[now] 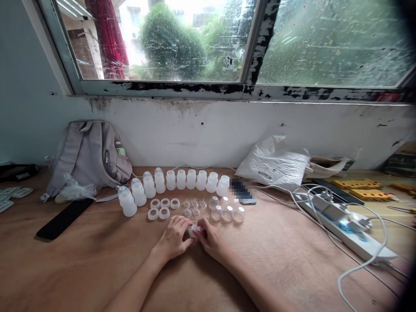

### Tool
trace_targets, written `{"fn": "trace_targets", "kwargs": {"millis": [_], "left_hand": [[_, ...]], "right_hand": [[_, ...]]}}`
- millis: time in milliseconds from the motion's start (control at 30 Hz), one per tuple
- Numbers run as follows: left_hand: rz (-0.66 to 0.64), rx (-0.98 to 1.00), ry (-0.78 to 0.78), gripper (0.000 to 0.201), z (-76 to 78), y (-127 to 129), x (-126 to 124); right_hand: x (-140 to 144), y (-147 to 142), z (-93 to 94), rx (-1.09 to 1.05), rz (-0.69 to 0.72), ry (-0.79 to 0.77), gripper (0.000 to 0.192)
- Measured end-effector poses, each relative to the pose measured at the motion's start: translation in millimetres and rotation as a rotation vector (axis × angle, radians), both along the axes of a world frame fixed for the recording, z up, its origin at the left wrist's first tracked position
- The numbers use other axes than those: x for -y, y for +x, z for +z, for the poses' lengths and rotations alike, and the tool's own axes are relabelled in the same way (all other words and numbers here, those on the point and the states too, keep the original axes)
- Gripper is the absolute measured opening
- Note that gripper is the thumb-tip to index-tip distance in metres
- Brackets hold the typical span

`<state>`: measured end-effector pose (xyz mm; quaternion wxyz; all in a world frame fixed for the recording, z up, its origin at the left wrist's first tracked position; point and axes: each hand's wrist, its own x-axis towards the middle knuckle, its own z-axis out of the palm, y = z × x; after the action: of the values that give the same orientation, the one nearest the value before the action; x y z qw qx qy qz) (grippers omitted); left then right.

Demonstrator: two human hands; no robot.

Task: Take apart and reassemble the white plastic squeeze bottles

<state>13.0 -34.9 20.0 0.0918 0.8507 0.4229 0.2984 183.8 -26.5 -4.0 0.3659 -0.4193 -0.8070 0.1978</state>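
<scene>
Close to the table's middle, my left hand (176, 235) and my right hand (210, 237) meet around a small whitish translucent bottle ring (193, 232). Fingers of both hands are closed on it and cover much of it; whether a teat sits inside I cannot tell. Just beyond the hands lie several loose white rings (164, 212), several clear teats (194, 204) and several clear domed caps (226, 215). Behind them, frosted baby bottles stand in an arc. Those at the left, such as one bottle (128, 202), wear caps; those further right, such as another bottle (191, 179), have open necks.
A grey backpack (89, 151) and a black flat strip (65, 219) are at the left. At the back right lie a phone (247, 197) and a silvery bag (274, 162). A power strip (351, 238) with chargers and looping cables occupies the right side, near yellow pieces (370, 195).
</scene>
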Motion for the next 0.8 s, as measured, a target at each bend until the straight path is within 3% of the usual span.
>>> {"fn": "trace_targets", "kwargs": {"millis": [533,800], "left_hand": [[0.031,0.015,0.052,0.032,1.4,0.0,-0.8],[0.052,-0.020,0.059,0.031,-1.6,-3.9,-2.7]], "right_hand": [[2.0,-3.7,1.1,-0.090,0.039,-0.010,0.011],[-1.0,-2.4,-3.5,-0.076,-0.001,-0.042,0.024]]}}
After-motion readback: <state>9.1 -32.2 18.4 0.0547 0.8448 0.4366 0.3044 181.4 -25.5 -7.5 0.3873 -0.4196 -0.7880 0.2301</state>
